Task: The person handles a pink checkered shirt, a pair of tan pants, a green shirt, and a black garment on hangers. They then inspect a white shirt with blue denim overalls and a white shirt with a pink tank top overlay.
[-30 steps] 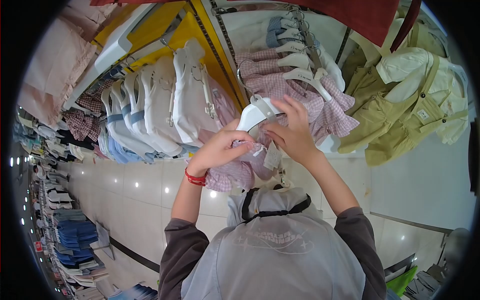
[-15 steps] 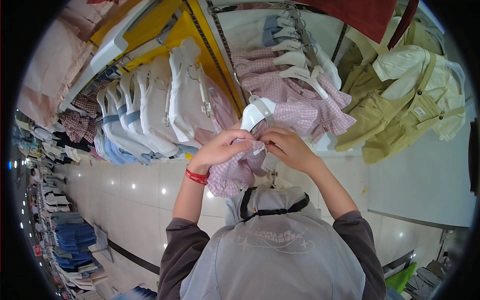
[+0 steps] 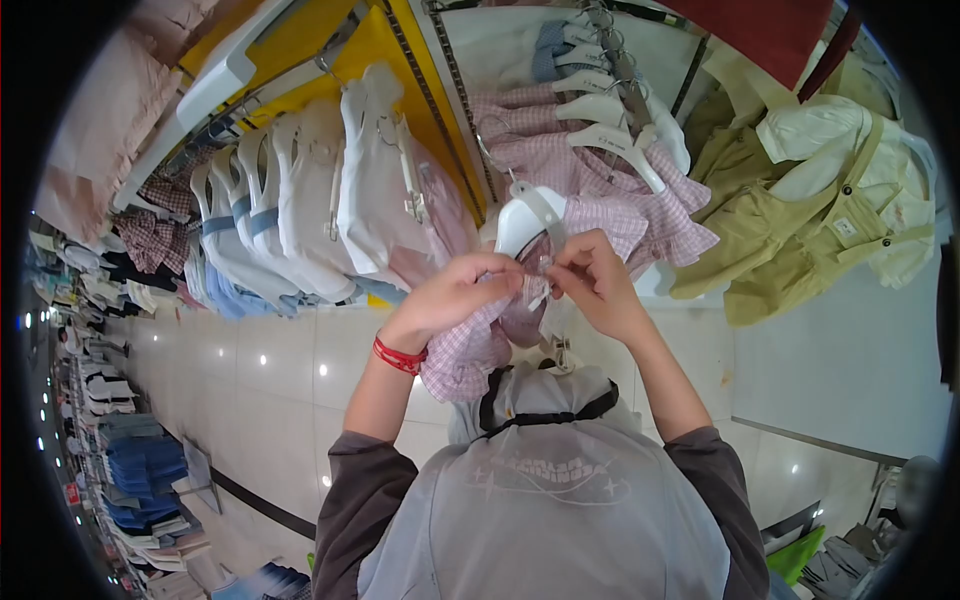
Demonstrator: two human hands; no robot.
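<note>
A pink-and-white checked child's top (image 3: 463, 352) hangs in front of me on a white hanger (image 3: 524, 222). My left hand (image 3: 455, 300) is closed on the top's neckline, thumb pressed over the cloth. Close beside it, my right hand (image 3: 602, 285) pinches the edge of the same neckline between thumb and fingers. The exact spot under its fingertips is partly hidden. Small white labels show between the two hands and just below them. One shoulder of the top spreads out to the right of the hanger, behind my right fingers.
Similar pink checked tops (image 3: 640, 215) hang behind on a rail. White tops (image 3: 375, 190) hang to the left, khaki overalls (image 3: 800, 235) to the right. A red garment (image 3: 765, 35) hangs overhead. Folded jeans (image 3: 145, 470) are stacked at the lower left on the tiled floor's far side.
Both hands and the hanger sit slightly further right in view. My right hand has turned more upright, its fingers curled in tighter at the neckline.
</note>
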